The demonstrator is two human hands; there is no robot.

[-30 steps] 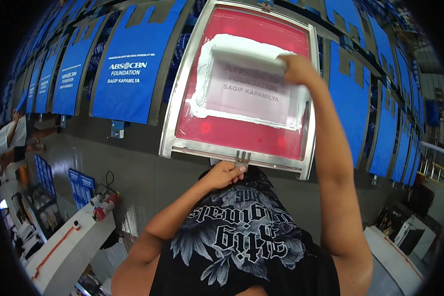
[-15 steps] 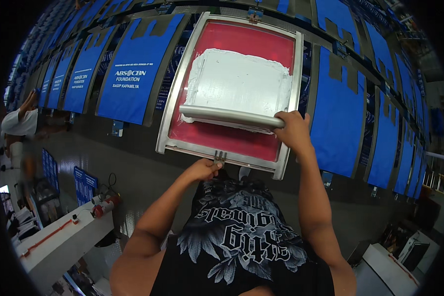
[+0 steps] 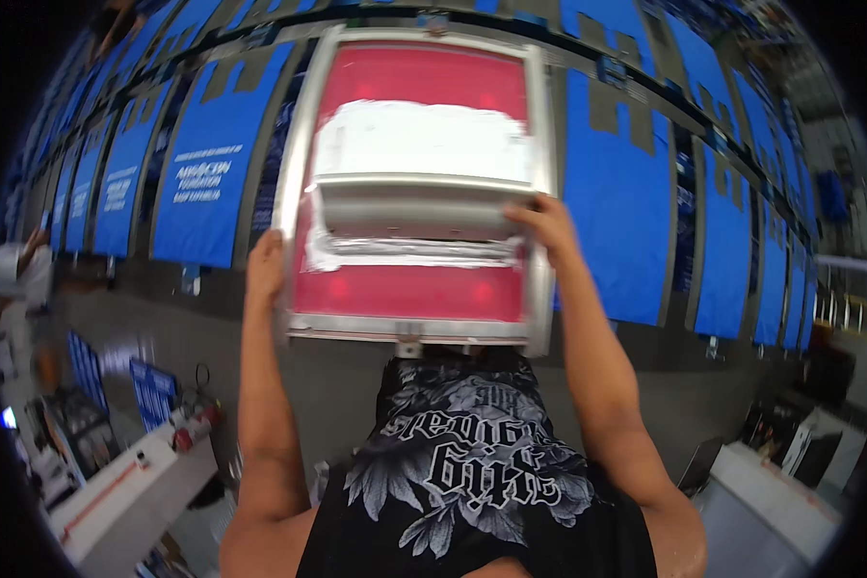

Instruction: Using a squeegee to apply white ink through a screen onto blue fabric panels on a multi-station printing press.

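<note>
Gripping wide squeegee (image 3: 416, 204) at its right end, right hand (image 3: 546, 223) has fingers closed round handle, keeping blade pressed across red mesh of screen frame (image 3: 541, 144). Band of white ink (image 3: 422, 140) lies above blade, thin smear below. Left hand (image 3: 264, 272) clasps frame's left rail, fingers wrapped on edge, likely steadying it. Frame lies flat on long counter (image 3: 347, 385), between blue fabric panels (image 3: 212, 164) laid in rows either side.
</note>
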